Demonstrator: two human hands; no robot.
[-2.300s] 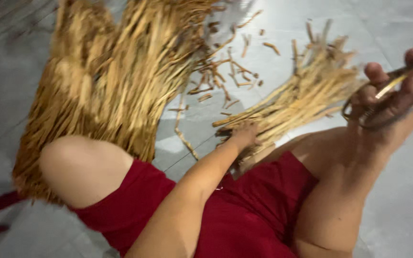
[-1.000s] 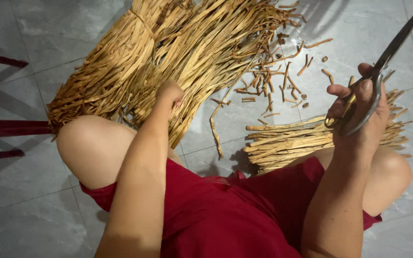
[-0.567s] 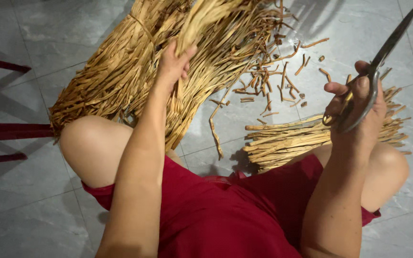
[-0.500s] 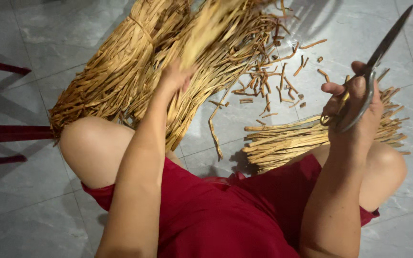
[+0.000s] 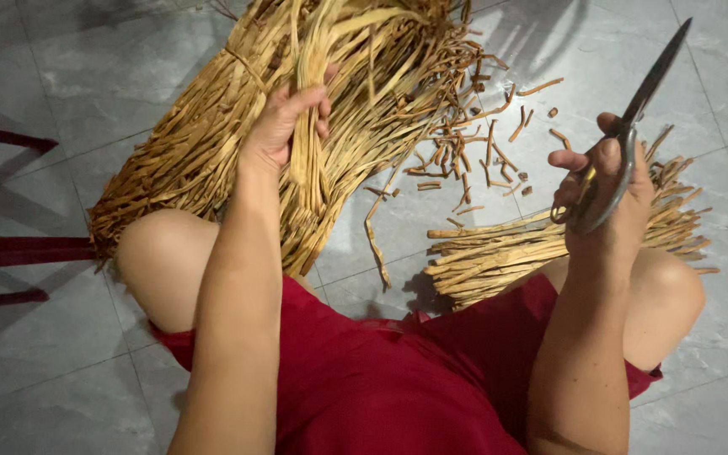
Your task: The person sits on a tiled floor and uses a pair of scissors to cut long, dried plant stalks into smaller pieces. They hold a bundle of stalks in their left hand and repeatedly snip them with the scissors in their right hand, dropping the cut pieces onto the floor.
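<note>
Your left hand clamped a few strips lifted from the big pile at the floor's far-left; your right hand gripped closed scissors. Trimming seemed next.

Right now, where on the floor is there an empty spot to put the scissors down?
Bare grey tiles lie beyond the cut bundle, toward the right edge, and left of the big pile of dried strips. The middle is crowded: short offcuts litter the tiles between pile and bundle.
</note>
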